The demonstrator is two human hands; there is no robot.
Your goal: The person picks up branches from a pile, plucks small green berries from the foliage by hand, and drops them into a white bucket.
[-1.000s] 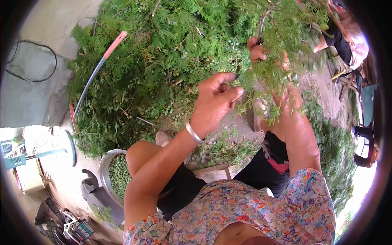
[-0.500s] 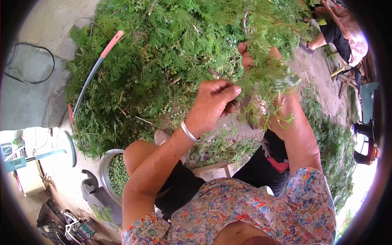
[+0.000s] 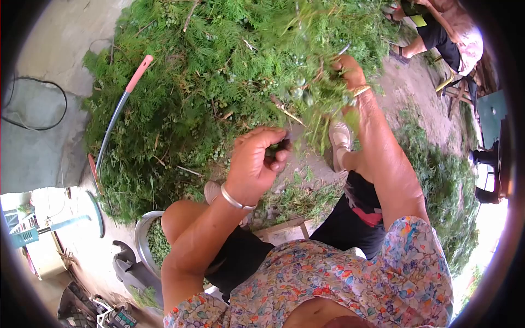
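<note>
A leafy green branch with small pale berries point(image 3: 311, 90) is clamped in the right hand point(image 3: 350, 71), above the near right edge of the green conifer pile point(image 3: 180, 104). The left hand point(image 3: 252, 164) is held just nearer, fingers curled; whether anything is pinched there cannot be told. Berries could be shaken loose and lost in the litter if the branch is jerked. At left, fingers could be nicked on the curved metal blade with a pink handle point(image 3: 140, 74) if it is brushed against.

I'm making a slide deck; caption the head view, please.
Right hand holding a leafy branch over heaped greenery, left hand curled nearby.
</note>
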